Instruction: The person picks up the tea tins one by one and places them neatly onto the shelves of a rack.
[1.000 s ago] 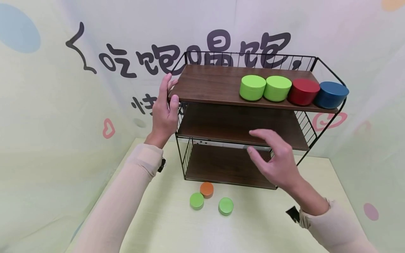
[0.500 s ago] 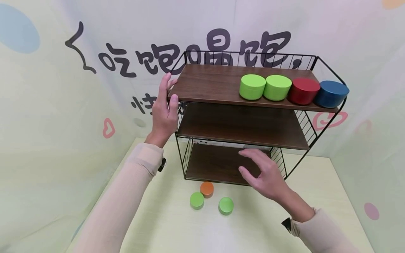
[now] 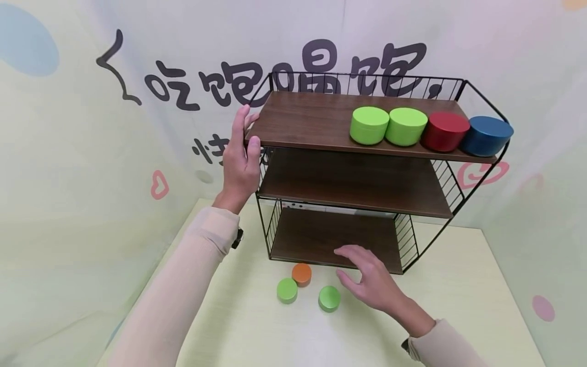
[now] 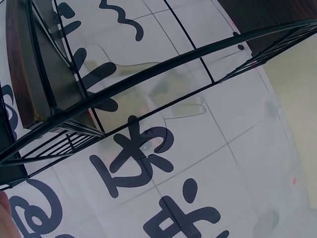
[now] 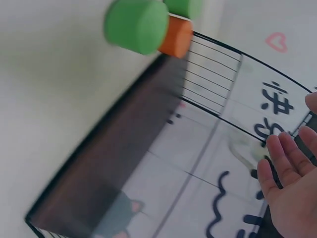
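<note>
A three-tier rack with dark wooden shelves [image 3: 357, 178] and black wire sides stands on the table. My left hand [image 3: 240, 173] grips the left end of its top shelf, thumb at the front and fingers along the side. Low in front of the bottom shelf, my right hand [image 3: 373, 280] hovers with thumb and fingers apart, holding nothing. Just left of it on the table is a round green tin [image 3: 329, 299]; farther left, another green tin [image 3: 287, 290] sits against an orange tin [image 3: 301, 274]. The right wrist view shows the nearer green tin [image 5: 136, 25] and my spread fingers.
Along the front right of the top shelf stand two light green tins [image 3: 369, 125], a red tin [image 3: 445, 131] and a blue tin [image 3: 487, 136] in a row. A printed cloth backdrop [image 3: 183, 30] surrounds the pale table [image 3: 257, 326] at the back and sides.
My right hand has come down and left from in front of the middle shelf to near the tins on the table. My left hand keeps its place on the rack.
</note>
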Tool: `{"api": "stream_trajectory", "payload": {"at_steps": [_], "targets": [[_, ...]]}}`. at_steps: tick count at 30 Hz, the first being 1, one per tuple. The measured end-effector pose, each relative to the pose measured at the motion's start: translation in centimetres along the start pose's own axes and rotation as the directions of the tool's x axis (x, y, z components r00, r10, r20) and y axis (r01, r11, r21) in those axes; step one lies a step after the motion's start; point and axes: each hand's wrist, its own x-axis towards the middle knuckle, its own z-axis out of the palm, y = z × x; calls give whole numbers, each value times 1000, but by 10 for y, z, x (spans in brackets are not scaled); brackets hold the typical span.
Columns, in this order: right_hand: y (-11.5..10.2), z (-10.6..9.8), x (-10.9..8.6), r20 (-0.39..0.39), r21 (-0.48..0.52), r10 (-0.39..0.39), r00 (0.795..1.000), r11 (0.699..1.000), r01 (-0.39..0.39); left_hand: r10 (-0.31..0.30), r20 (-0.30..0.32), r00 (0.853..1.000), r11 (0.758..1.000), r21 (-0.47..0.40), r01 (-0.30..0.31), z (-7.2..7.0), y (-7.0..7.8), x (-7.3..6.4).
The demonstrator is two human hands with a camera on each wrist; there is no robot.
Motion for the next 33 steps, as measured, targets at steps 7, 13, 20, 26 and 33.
{"api": "stream_trajectory", "payload": {"at_steps": [7, 13, 20, 26, 33], "targets": [[6, 20, -17, 43, 13, 46, 998, 999, -47, -1, -13, 1000, 1000, -20, 1, 1, 0, 1], [8, 37, -32, 105, 12, 93, 990, 995, -95, 8, -38, 999, 999, -44, -10, 3, -2, 2], [10, 54, -48, 160, -17, 133, 978, 991, -132, -8, -52, 999, 999, -49, 5, 5, -2, 2], [13, 66, -57, 230, -56, 189, 955, 982, -181, -21, -60, 998, 999, -38, 19, 5, -3, 1], [15, 72, -63, 241, -62, 198, 950, 980, -188, -23, -74, 997, 999, -29, 21, 7, -4, 0]]}}
